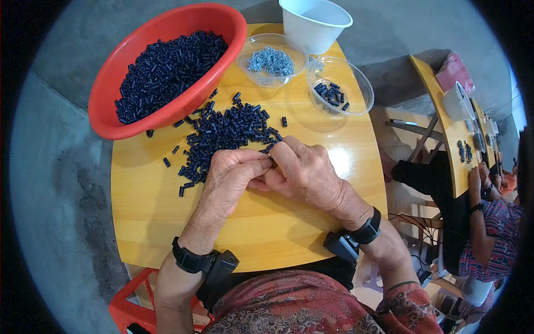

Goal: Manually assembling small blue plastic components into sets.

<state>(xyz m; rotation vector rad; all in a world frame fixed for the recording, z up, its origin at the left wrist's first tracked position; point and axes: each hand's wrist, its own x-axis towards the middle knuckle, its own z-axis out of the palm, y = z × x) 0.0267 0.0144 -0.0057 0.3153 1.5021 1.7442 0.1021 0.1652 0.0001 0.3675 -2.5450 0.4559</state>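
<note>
My left hand (pixel 233 173) and my right hand (pixel 305 171) meet over the middle of the wooden table, both closed with fingertips pinched together. Between them a bit of a small dark plastic piece (pixel 271 160) shows; the fingers hide most of it. Just beyond my hands spreads a loose pile of short dark blue tubular plastic pieces (pixel 231 131). A clear round bowl (pixel 364 89) at the right holds several dark pieces. Another clear bowl (pixel 248 71), farther back, contains a heap of small shiny metal parts (pixel 271 61), perhaps springs.
A big red basin (pixel 236 33) full of dark pieces stands at the far left. The white tub (pixel 311 28) is at the table's back edge. To the right, a co-worker in a patterned shirt (pixel 495 236) sits at another wooden table (pixel 436 103). Black devices are strapped to my wrists.
</note>
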